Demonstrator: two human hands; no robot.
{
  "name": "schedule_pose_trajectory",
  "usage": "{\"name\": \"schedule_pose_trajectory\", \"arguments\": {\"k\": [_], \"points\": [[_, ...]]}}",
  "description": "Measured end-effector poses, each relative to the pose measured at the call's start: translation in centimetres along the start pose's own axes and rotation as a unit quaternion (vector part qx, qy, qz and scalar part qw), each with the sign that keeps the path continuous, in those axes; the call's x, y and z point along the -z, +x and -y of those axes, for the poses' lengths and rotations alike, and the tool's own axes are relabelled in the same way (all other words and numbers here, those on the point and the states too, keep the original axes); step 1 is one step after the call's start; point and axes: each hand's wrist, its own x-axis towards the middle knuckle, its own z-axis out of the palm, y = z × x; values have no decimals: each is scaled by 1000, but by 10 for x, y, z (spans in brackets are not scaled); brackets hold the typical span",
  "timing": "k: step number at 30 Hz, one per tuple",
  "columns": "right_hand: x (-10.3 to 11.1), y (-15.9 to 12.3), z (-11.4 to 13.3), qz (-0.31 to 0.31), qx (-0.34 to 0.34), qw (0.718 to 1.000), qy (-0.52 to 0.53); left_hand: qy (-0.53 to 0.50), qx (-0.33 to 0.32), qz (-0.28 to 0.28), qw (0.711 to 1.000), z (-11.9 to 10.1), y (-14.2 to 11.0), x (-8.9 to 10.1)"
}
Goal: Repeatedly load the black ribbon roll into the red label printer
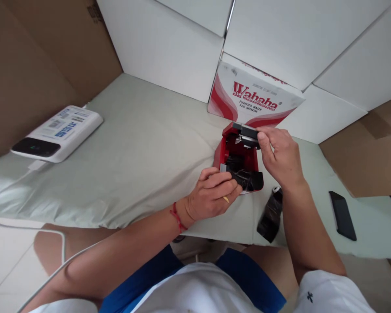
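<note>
Red box (219,154), centre-frame: the right hand (282,156) pinches its black upper part (243,129); the left hand (213,194) grips its lower edge, apparently steadying it.

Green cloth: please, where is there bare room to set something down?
The widest bare patch of green cloth lies between the white device and the left hand. A narrower one lies between the right forearm and the dark phone. Crowded: around the red container, by the right hand, Wahaha carton and black packet.
</note>
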Motion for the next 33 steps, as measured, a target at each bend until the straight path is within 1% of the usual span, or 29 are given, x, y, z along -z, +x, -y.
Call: {"name": "schedule_pose_trajectory", "arguments": {"k": [3, 6, 8, 11, 15, 19, 21, 23, 26, 30, 33], "points": [[9, -19, 9, 5, 22, 999, 23, 10, -8, -14, 1000, -3, 1, 3], [11, -42, 12, 9, 48, 998, 47, 4, -14, -17, 1000, -6, 4, 7], [9, -57, 12, 18, 54, 996, 62, -10, -21, -7, 1000, -6, 4, 8], [5, -73, 10, 34, 40, 995, 89, -28, -8, 13, 999, 0, 4, 9], [1, -80, 7, 33, 16, 993, 114, -33, 61, 24, 997, 17, 5, 9], [-3, -82, 5, 23, 17, 992, 122, -57, 156, 64, 984, 30, 7, 10], [-5, -84, 4, 21, 17, 992, 126, -86, 189, 65, 976, 32, 7, 10], [-6, -87, 3, 20, 16, 991, 132, -110, 214, 53, 969, 32, 7, 10], [-9, -89, 2, 20, 12, 988, 151, -117, 228, 53, 965, 32, 8, 9], [-14, -94, -1, 9, 10, 983, 182, -105, 209, 75, 969, 33, 9, 10], [-19, -99, -1, -10, 14, 978, 207, -103, 197, 74, 972, 31, 7, 11]]}}
